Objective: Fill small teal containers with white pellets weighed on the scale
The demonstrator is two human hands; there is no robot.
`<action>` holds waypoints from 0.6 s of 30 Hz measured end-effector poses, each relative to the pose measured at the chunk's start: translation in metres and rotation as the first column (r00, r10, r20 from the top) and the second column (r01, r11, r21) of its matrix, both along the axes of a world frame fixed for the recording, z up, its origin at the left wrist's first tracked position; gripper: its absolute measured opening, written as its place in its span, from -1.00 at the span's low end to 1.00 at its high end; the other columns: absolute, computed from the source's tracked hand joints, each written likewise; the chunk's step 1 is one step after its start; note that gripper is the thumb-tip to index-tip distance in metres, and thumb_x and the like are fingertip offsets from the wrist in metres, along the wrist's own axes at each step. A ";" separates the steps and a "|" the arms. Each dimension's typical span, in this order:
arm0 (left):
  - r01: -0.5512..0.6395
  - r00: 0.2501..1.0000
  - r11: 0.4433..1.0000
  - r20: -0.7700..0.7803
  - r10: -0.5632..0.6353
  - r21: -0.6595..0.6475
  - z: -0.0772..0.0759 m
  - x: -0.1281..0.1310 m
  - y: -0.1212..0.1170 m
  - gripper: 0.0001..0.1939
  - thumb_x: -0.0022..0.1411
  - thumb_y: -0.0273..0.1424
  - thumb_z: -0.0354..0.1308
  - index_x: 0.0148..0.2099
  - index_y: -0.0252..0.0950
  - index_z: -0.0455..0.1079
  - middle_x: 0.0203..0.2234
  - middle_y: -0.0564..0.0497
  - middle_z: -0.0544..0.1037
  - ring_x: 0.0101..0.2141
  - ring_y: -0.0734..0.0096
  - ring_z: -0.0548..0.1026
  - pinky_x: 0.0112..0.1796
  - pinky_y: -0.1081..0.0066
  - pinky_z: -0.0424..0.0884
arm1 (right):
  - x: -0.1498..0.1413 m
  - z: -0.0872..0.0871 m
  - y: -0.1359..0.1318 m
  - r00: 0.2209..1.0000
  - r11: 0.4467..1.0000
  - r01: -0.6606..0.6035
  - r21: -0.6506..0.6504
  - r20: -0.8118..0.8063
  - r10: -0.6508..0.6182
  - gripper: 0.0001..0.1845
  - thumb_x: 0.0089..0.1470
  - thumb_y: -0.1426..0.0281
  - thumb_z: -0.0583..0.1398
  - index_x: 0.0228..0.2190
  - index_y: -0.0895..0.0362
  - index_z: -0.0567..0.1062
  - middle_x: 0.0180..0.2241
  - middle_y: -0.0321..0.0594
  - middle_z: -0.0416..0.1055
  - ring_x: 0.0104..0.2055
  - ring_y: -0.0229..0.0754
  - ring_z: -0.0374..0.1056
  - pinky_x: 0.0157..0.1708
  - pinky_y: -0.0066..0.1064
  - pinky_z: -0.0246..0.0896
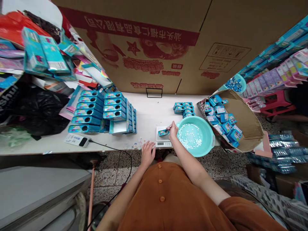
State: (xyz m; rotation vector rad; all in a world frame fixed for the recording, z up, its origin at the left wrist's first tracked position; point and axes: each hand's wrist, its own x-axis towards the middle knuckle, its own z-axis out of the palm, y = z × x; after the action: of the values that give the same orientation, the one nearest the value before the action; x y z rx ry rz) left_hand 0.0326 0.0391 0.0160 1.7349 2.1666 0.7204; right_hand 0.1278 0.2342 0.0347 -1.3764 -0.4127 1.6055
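A small blue box (163,132) with a dark round opening lies on the plate of a white digital scale (164,144) at the table's front edge. My right hand (173,131) is closed, its fingertips pinched together at the right end of this box. What they hold, if anything, is too small to make out. My left hand (147,153) rests at the table edge, left of the scale, with fingers stretched out and holding nothing. Under my right wrist, a turquoise basin (209,141) contains many small white pellets.
Stacked blue boxes (88,120) stand at left beside a white cabled device (76,140). More small boxes (184,108) sit behind the basin. At right, an open carton (250,128) holds loose boxes. A large cardboard carton (154,41) walls off the back.
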 end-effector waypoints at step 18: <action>-0.009 1.000 1.000 0.017 0.009 0.029 -0.001 -0.004 -0.002 -0.72 0.38 -0.34 -0.14 0.00 -0.25 0.34 -0.07 -0.10 0.44 0.10 0.00 0.24 0.11 -0.05 0.12 | 0.032 0.001 0.011 0.876 0.890 -0.442 -0.115 0.156 0.456 -0.90 -0.07 0.40 0.16 -0.48 0.21 0.38 -0.55 -0.33 0.34 -0.59 -0.43 0.15 -0.61 -0.57 -0.08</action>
State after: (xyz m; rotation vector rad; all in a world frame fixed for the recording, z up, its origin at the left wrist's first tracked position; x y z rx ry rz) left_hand 0.0290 0.0373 0.0148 1.7282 2.1645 0.7704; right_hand 0.1599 0.2449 0.0361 -1.5690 -0.8387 1.8894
